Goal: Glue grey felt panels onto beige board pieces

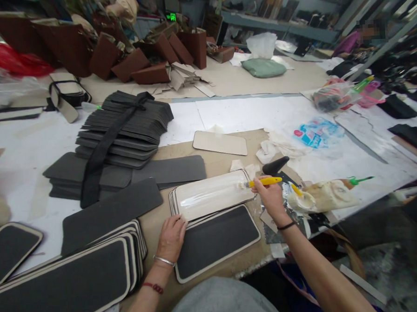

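Observation:
A yellow-handled brush [268, 181] is gripped in my right hand [271, 197], its bristles on the right end of a cream rectangular panel [210, 193]. Wet, shiny white streaks run along the panel, which lies on top of a small stack of similar ones. My left hand [170, 235] lies with its fingers stretched out against the panel's lower left corner. Just below the stack is a dark panel with a pale border [218, 241]. To the right of my right hand, a whitish, glue-smeared container [303, 201] lies on its side.
Grey panels [123, 128] are piled at the left with a black strap over them. More pale-edged dark panels [61, 284] are stacked at the lower left. A loose cream panel [220, 143] lies ahead. Brown box-like pieces [130, 62] stand at the back; people are beyond.

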A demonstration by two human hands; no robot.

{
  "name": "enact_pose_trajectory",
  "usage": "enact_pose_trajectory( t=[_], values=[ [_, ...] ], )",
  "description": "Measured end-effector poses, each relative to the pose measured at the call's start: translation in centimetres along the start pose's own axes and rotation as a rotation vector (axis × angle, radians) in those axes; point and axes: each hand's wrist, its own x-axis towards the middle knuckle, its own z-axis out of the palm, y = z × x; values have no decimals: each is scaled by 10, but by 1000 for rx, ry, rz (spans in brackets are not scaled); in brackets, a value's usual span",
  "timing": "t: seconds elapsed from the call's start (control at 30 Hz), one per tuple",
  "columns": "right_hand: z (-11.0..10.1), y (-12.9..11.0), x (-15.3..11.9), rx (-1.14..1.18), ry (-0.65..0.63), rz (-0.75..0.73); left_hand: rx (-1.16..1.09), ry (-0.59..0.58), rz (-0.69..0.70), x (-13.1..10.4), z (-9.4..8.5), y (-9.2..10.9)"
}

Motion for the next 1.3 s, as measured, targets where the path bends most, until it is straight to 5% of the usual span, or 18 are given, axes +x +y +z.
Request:
enact_pose_trajectory(
  t=[0.1, 0.27, 0.57, 0.67, 0.8, 0.9, 0.97, 1.03, 1.2, 1.3],
  values=[
    [1, 2, -17, -3, -90, 17, -16, 9, 4, -1, 1, -1],
    [-25, 20, -9, -49, 112, 43, -36, 25, -8, -1, 3, -2],
    [-36, 10, -19, -134, 117, -12, -57, 26, -35, 0, 2, 2],
    [-6, -17, -30, -60, 15, -61, -65, 20, -64, 0, 2, 3],
    [69, -51, -67, 157, -260, -60, -69, 24, -79, 0, 2, 4],
    [120, -61, -89, 264, -387, -39, -76, 34, -72, 0, 1, 4],
    [134, -57, -91, 260, -434, -26, -70, 31, -64, 0, 1, 4],
    [127, -49, -83, 181, -433, -40, -61, 23, -63, 0, 1, 4],
    [66, -32, -53, -94, -192, -104, -54, 25, -76, 0, 1, 5],
    [59, -38, -67, -61, -188, -97, -58, 29, -75, 0, 0, 5]
  ],
)
